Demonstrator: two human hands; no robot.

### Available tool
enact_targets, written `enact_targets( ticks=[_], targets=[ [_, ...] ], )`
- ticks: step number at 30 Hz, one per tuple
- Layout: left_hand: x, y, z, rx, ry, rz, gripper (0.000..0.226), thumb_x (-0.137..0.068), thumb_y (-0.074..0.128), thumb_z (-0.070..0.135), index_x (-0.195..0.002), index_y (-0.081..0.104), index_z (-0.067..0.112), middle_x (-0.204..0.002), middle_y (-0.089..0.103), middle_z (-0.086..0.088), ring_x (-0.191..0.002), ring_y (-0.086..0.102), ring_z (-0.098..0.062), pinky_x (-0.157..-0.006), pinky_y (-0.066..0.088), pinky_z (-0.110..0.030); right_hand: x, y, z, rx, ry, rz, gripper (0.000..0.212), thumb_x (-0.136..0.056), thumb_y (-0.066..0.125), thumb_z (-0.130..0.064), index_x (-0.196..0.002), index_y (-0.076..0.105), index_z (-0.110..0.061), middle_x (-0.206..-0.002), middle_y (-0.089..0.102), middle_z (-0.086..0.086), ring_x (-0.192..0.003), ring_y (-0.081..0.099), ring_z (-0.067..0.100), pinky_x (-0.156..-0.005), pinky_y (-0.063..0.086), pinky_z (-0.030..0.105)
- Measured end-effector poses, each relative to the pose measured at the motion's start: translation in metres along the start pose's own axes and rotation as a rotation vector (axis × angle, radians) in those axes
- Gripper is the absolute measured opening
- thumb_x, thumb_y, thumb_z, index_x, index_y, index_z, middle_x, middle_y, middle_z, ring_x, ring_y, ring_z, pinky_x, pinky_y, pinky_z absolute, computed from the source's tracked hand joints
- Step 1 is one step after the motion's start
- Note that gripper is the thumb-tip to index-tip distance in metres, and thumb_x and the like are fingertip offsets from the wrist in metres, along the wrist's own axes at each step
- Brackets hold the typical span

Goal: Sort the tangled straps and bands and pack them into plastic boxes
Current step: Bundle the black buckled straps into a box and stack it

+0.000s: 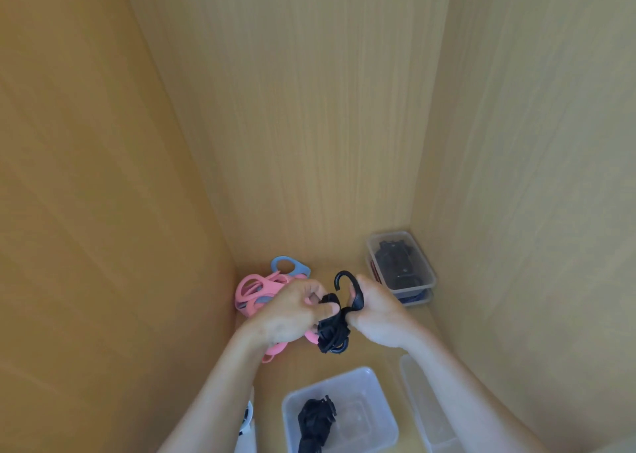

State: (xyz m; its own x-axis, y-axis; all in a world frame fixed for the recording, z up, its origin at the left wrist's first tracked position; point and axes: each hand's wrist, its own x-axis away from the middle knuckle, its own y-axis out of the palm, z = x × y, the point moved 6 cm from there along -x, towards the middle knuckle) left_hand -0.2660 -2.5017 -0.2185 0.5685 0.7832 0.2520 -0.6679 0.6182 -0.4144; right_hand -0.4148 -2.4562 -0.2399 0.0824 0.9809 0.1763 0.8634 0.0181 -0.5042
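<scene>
Both my hands hold a black elastic strap [333, 332] bunched into a coil, with its hook [347, 280] sticking up. My left hand [296, 311] pinches the coil near the top. My right hand [375, 311] grips the base of the hook. Behind my left hand lies a tangle of pink bands [256, 289] with a blue band [289, 266] on top. An open clear plastic box [371, 414] near me holds one black bundle [315, 421].
Two stacked lidded plastic boxes [401, 263] with dark contents stand in the far right corner. A clear lid or box [426, 408] lies at the near right. Wooden walls enclose the surface on left, back and right. A white object [247, 421] pokes in at the lower left.
</scene>
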Motion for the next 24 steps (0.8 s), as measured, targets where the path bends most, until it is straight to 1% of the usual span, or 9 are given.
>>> enact_targets(
  ticks=[2,5,8,12,15,17,19,22,24],
  targets=[
    [-0.002,0.003,-0.010,-0.061,-0.042,0.024,0.017,-0.094,0.069,0.020,-0.088,0.059,0.008,-0.085,0.066,-0.009,-0.087,0.072,-0.034,-0.084,0.060,-0.050,0.000,0.002,0.002,0.011,0.010,0.025,0.023,-0.082,0.064,-0.012,-0.084,0.044,-0.024,-0.075,0.051,-0.006,-0.067,0.047,0.013,-0.063,0.039,0.030],
    [-0.004,0.001,-0.018,-0.267,-0.029,0.156,0.021,-0.093,0.068,0.032,-0.082,0.053,0.024,-0.081,0.065,0.004,-0.072,0.066,-0.012,-0.066,0.055,-0.024,0.000,0.004,-0.001,0.038,-0.019,0.024,0.018,-0.085,0.062,-0.017,-0.087,0.045,-0.024,-0.080,0.053,-0.004,-0.071,0.048,0.014,-0.066,0.041,0.032],
    [-0.004,0.000,-0.021,-0.308,0.037,0.353,0.019,-0.094,0.065,0.036,-0.087,0.052,0.023,-0.088,0.066,0.005,-0.078,0.064,-0.011,-0.065,0.050,-0.025,-0.001,0.005,-0.006,0.058,-0.047,0.074,0.017,-0.087,0.059,-0.020,-0.088,0.042,-0.025,-0.082,0.054,-0.001,-0.071,0.050,0.016,-0.067,0.045,0.035],
    [-0.001,0.001,-0.019,-0.083,0.100,0.583,0.022,-0.093,0.069,0.025,-0.082,0.052,0.016,-0.083,0.066,0.008,-0.076,0.059,-0.007,-0.064,0.045,-0.019,0.006,0.011,-0.013,-0.184,-0.075,0.209,0.024,-0.090,0.063,-0.021,-0.086,0.041,-0.027,-0.078,0.056,-0.002,-0.071,0.059,0.021,-0.075,0.053,0.049],
    [0.002,-0.001,-0.015,0.136,0.105,0.697,0.021,-0.092,0.072,0.020,-0.080,0.056,0.014,-0.078,0.067,0.000,-0.073,0.062,-0.006,-0.066,0.046,-0.014,0.013,0.018,-0.016,-0.468,-0.133,0.313,0.029,-0.093,0.065,-0.015,-0.084,0.039,-0.023,-0.069,0.051,-0.016,-0.064,0.052,0.015,-0.068,0.051,0.048],
    [0.004,0.001,-0.016,0.302,0.064,0.737,0.018,-0.092,0.072,0.020,-0.083,0.059,0.012,-0.081,0.071,-0.005,-0.082,0.068,-0.020,-0.077,0.053,-0.027,0.016,0.026,-0.016,-0.628,-0.151,0.350,0.030,-0.095,0.063,-0.008,-0.084,0.038,-0.020,-0.066,0.054,-0.016,-0.063,0.054,0.015,-0.065,0.048,0.036],
    [0.006,0.006,-0.017,0.482,0.021,0.756,0.018,-0.093,0.071,0.018,-0.087,0.061,0.004,-0.081,0.073,-0.008,-0.083,0.070,-0.028,-0.080,0.056,-0.041,0.019,0.033,-0.016,-0.730,-0.156,0.381,0.027,-0.096,0.060,0.000,-0.086,0.040,-0.015,-0.068,0.060,-0.010,-0.069,0.061,0.018,-0.070,0.050,0.034],
    [0.007,0.012,-0.019,0.775,-0.045,0.723,0.026,-0.095,0.069,0.017,-0.098,0.058,-0.007,-0.074,0.068,-0.005,-0.072,0.067,-0.021,-0.066,0.056,-0.035,0.023,0.043,-0.020,-0.826,-0.167,0.367,0.022,-0.094,0.056,0.013,-0.090,0.051,-0.008,-0.080,0.067,-0.004,-0.080,0.066,0.019,-0.076,0.053,0.036],
    [0.008,0.014,-0.019,0.931,-0.099,0.667,0.029,-0.098,0.066,0.021,-0.105,0.057,-0.006,-0.083,0.063,-0.013,-0.074,0.062,-0.025,-0.055,0.052,-0.032,0.024,0.047,-0.022,-0.867,-0.165,0.300,0.024,-0.094,0.056,0.013,-0.092,0.060,-0.010,-0.090,0.071,0.002,-0.086,0.066,0.020,-0.078,0.052,0.037]
  ],
)
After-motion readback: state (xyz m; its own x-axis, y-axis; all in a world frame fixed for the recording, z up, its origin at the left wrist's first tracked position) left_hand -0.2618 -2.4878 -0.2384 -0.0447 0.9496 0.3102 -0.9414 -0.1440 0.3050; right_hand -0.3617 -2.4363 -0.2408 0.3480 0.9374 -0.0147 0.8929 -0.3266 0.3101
